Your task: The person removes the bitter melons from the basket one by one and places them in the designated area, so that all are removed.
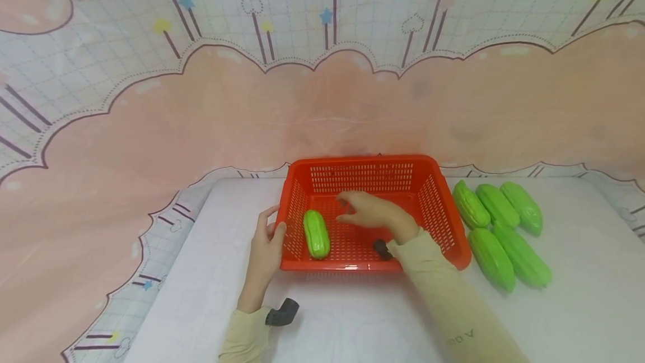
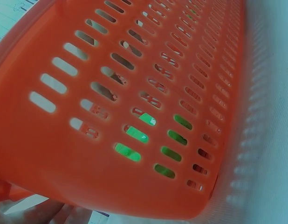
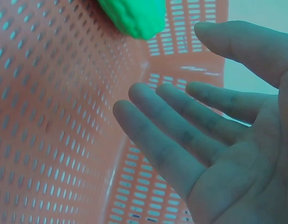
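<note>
A red perforated plastic basket (image 1: pixel 360 161) stands on the white table. Inside it, toward the left, lies one green ridged gourd (image 1: pixel 316 234). My left hand (image 1: pixel 267 248) grips the basket's left rim; in the left wrist view, fingers show only at the lower left corner, beside the slotted wall (image 2: pixel 55 158). My right hand (image 1: pixel 370 210) hovers above the basket's middle, to the right of the gourd and apart from it. In the right wrist view its fingers are spread and relaxed, with nothing in the palm (image 3: pixel 246 158).
Several more green ridged gourds (image 1: pixel 496 256) lie in two rows on the table (image 1: pixel 579 318), right of the basket. A patterned pink and white cloth (image 1: pixel 353 111) hangs behind the table. Black devices (image 1: pixel 283 313) are attached at both wrists.
</note>
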Tool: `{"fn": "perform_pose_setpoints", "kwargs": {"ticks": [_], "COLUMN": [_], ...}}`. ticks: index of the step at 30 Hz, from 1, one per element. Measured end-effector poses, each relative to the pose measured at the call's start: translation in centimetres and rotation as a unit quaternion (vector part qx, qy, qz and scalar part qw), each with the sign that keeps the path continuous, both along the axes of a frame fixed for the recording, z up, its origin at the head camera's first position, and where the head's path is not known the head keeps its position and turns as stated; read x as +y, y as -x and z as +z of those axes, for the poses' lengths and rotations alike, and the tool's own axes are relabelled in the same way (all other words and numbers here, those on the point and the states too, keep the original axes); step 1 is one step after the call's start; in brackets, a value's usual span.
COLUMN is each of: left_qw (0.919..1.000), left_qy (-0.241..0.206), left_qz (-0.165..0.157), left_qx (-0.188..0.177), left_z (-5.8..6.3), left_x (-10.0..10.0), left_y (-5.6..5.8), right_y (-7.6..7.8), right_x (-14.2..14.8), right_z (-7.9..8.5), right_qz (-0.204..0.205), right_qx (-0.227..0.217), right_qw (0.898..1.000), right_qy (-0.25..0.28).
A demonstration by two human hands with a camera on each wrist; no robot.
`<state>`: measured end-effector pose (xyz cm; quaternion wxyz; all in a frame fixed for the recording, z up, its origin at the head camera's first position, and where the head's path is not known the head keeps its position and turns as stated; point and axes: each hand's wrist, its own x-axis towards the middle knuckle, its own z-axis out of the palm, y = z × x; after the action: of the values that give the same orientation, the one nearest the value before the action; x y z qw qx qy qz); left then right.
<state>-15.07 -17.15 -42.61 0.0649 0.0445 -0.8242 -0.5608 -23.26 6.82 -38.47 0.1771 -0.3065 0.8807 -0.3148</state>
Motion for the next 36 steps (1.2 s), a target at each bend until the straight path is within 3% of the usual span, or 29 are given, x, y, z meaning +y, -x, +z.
{"fn": "perform_pose_setpoints", "kwargs": {"ticks": [36], "left_qw": [1.0], "left_qy": [-0.001], "left_qz": [-0.007], "left_qx": [-0.005], "left_z": [0.2], "left_x": [0.1], "left_y": [-0.1], "right_y": [1.2], "right_x": [-4.7], "right_z": [-1.3], "right_qz": [-0.007], "right_qx": [-0.058], "right_qw": [0.997], "right_qy": [-0.048]}}
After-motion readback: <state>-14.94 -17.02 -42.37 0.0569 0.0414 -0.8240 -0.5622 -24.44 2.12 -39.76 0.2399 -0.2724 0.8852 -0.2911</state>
